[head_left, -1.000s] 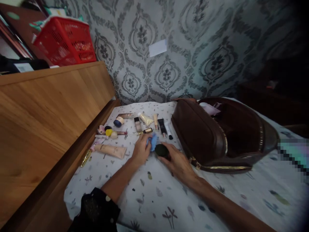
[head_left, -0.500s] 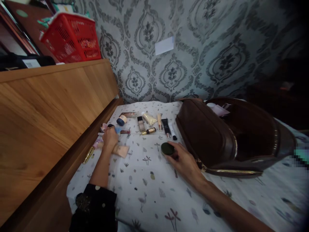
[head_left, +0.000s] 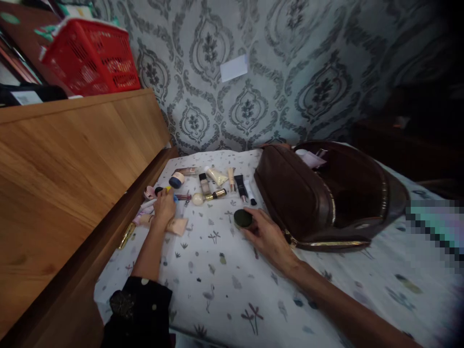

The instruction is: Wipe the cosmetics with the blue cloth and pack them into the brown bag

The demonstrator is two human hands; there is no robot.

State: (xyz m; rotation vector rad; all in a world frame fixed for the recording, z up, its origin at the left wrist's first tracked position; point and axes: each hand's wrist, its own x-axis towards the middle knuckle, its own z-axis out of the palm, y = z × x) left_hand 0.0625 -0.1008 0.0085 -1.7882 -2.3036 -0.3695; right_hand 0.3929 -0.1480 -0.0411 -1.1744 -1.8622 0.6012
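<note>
My right hand [head_left: 266,236] rests on the patterned bed sheet [head_left: 232,285], fingers curled around a round black compact [head_left: 242,218] lying flat. My left hand [head_left: 164,207] reaches to the left cluster of cosmetics, fingers closed with a bit of blue showing at their tips; a small yellow item [head_left: 168,189] sits just beyond it. A beige tube [head_left: 175,225] lies under that hand. A cream egg-shaped sponge [head_left: 197,198] sits loose on the sheet next to a gold-capped lipstick [head_left: 218,194].
A row of small bottles and tubes [head_left: 221,181] lies near the wall. An open brown zip bag [head_left: 326,198] stands at the right. A wooden bed board [head_left: 72,159] runs along the left, a red basket [head_left: 90,58] above it.
My left hand carried the blue item from beside the compact leftward to the cosmetics cluster. The cream sponge now lies further right by the lipstick. My right hand stays on the compact.
</note>
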